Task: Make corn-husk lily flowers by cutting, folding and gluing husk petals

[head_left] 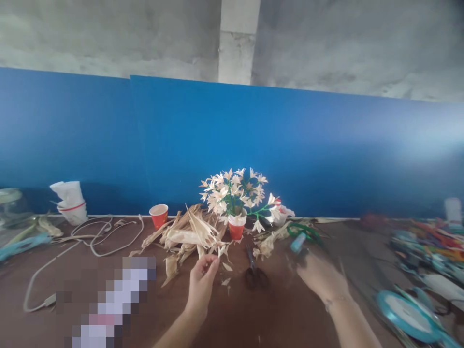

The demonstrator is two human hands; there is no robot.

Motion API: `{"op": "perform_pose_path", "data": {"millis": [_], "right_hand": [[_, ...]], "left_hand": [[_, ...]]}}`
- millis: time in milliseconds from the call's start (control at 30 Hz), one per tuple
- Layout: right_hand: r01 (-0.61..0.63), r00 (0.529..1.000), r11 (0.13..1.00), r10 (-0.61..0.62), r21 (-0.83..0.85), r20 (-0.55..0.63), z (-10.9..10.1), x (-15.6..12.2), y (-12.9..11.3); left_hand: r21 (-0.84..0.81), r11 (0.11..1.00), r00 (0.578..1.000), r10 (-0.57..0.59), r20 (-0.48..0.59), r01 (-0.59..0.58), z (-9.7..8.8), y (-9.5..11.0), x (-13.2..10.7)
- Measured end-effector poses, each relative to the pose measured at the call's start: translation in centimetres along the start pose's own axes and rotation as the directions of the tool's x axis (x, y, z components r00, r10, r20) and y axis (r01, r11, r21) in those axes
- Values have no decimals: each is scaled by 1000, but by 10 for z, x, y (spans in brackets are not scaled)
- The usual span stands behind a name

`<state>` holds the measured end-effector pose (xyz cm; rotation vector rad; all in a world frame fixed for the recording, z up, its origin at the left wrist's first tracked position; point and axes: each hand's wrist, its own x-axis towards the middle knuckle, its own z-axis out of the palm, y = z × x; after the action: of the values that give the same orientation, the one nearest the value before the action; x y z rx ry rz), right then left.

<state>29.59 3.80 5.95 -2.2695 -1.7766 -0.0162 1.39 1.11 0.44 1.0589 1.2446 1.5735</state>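
My left hand (pixel 203 281) is closed in a pinch at the front of a heap of dried corn husks (pixel 188 236). A small pale piece of corn husk (pixel 222 251) sticks up from its thumb and fingertip. Smeared by motion, my right hand (pixel 322 276) reaches in from the right. At its fingertips is a light blue object (pixel 297 242), too blurred to name; whether the fingers grip it is unclear. Between the hands lie dark-handled scissors (pixel 255 276), blades pointing away. Behind them, a red and white paper cup (pixel 237 230) holds a bunch of cream husk flowers (pixel 232 188) on green stems.
Another red paper cup (pixel 158 216) stands left of the husks, near a white cable (pixel 97 241). White cups (pixel 72 205) are stacked farther left. At right lie a blue ribbon spool (pixel 408 314), green wire (pixel 308 233) and coloured strips (pixel 431 241). A blue panel (pixel 174 140) rises behind.
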Motion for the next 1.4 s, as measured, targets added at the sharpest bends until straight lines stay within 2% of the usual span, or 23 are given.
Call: {"op": "perform_pose_path", "data": {"millis": [67,167,300,433,533,600,633,667,700,733,767,900,1033,1233,1400], "right_hand": [[-99,993,992,104,-72,56,11,0,23],[-205,974,968,216,-148,67,27,-5,35],[-195,976,964,210,-183,63,31,-7,28],[-170,984,973,175,-157,23,18,-6,20],[-85,996,996,85,-31,2,5,-10,10],[54,997,990,-60,127,41,-2,-15,-4],[154,983,966,-171,209,64,-4,-19,-12],[287,943,912,-322,294,79,-5,-23,-23],[414,878,828,-473,378,73,-4,-27,-34],[489,824,749,-565,447,44,-3,-32,-45],[518,794,695,-608,498,22,0,-36,-57],[492,815,599,-573,632,-90,17,-49,-97],[564,774,516,-603,645,-195,34,-57,-112],[562,797,552,-559,616,-227,54,-68,-112],[556,802,571,-559,604,-210,58,-69,-111]], "left_hand": [[-21,1000,1000,7,-4,-8,1,0,0],[-33,999,1000,17,-9,-17,2,1,0],[-21,999,999,28,-20,-28,1,1,1],[-20,1000,999,20,-28,-21,0,-2,3],[-14,1000,999,16,-52,-17,0,-3,3],[-7,1000,998,5,-67,-5,0,-2,3],[-6,1000,997,0,-74,0,0,-2,3],[-5,1000,997,-2,-78,2,0,-2,3],[-4,1000,997,-2,-81,2,0,-2,3],[-5,1000,997,-2,-82,2,0,-1,3],[-7,1000,997,-2,-80,1,0,-1,3],[-28,1000,999,2,-51,-4,0,-1,3],[-12,1000,997,16,-72,-17,0,-1,3],[91,994,995,70,-71,-64,-2,-3,3],[136,987,992,97,-81,-86,-2,-3,1]]}}
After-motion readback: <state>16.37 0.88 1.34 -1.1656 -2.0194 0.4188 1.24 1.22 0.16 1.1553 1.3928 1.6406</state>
